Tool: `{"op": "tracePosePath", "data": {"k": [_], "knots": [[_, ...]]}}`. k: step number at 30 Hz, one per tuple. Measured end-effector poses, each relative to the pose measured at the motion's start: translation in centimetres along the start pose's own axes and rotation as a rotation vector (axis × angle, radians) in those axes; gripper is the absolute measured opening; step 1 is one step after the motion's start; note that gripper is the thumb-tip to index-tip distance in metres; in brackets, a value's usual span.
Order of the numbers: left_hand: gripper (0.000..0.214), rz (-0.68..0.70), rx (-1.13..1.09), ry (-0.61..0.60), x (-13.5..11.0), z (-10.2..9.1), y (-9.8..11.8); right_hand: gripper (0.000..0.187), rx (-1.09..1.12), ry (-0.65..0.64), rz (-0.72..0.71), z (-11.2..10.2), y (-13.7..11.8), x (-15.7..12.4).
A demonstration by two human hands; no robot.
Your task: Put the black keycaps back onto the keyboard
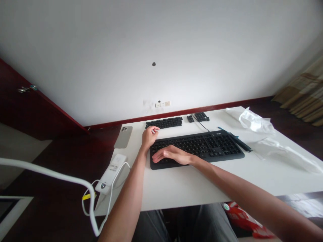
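A black full-size keyboard lies on the white table, its cable running off the back edge. My right hand stretches its fingers over the keyboard's left end, palm down, covering some of the lower-left keys. At the upper-left corner, my left hand is closed, thumb and fingers curled together; whatever it holds, if anything, is hidden. Just beyond its fingertips sits a block of loose black keycaps in rows. Smaller groups of keycaps lie farther right, a little one and a larger one.
A phone lies at the table's left edge, near a white power strip with a white cable. A black and teal tool touches the keyboard's right side. Crumpled white plastic covers the right part. A wall stands behind.
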State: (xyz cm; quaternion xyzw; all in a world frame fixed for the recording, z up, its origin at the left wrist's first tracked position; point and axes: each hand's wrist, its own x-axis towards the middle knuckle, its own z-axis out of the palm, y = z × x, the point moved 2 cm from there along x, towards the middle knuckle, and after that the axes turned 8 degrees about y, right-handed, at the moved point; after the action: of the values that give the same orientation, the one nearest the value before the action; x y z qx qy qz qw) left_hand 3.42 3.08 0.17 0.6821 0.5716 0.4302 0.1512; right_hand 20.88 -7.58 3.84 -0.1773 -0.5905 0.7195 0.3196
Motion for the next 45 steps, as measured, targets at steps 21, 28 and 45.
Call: {"op": "tracePosePath", "data": {"k": [21, 28, 45], "knots": [[0.026, -0.001, 0.181, -0.034, 0.2, -0.3, 1.0, 0.053, -0.829, 0.859, -0.16, -12.4, -2.7, -1.4], [0.014, 0.027, 0.203, -0.026, 0.1, -0.5, 0.9, 0.05, -0.867, 0.836, -0.119, -12.2, -2.4, -1.3], [0.016, 0.116, 0.14, -0.007, -0.6, -0.6, 3.2, 0.04, -1.084, 0.793, -0.107, -11.3, -2.2, -1.2]]}}
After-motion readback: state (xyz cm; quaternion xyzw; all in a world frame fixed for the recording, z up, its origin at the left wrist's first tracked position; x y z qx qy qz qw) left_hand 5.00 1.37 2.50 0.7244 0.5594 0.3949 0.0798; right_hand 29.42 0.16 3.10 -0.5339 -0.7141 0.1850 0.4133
